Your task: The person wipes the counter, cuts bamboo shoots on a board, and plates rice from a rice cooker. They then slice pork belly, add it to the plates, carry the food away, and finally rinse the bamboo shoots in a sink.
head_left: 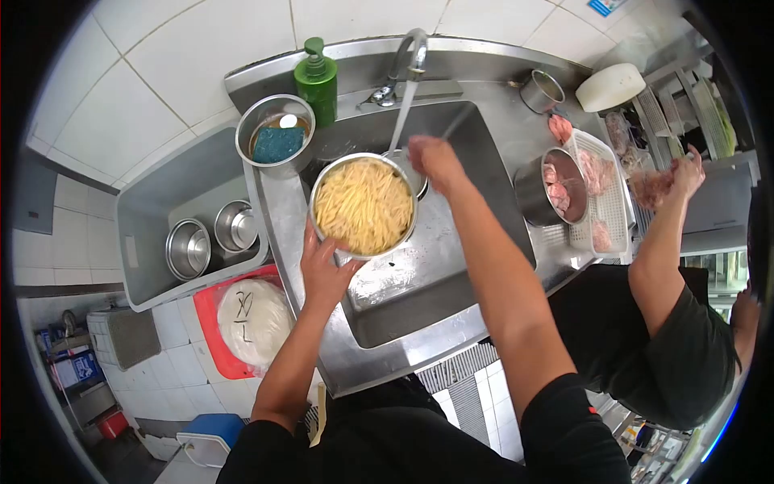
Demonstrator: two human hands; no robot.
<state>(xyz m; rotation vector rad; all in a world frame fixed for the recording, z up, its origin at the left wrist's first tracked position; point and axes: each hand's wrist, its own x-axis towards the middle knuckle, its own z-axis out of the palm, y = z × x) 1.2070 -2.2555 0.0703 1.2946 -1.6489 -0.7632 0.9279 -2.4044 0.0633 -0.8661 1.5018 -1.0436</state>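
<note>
A round metal bowl [367, 256] full of pale yellow, thin-cut strips [363, 206] is over the left part of the steel sink [451, 274]. My left hand [322, 262] grips the bowl's lower left rim, fingers at its side and underneath. Water runs from the tap [417, 56] down behind the bowl's upper right edge. My right hand [435, 164] is beside that stream, right of the bowl, blurred, its fingers curled; whether it holds anything cannot be made out. Behind the bowl, part of another round metal vessel shows.
Left are a green pump bottle [316, 85], a pot with a blue sponge [278, 145] and a grey tub [133, 242] with metal bowls. Right, a pot of meat [538, 189] stands by a white basket [619, 230]; a co-worker's hand [687, 173] holds meat.
</note>
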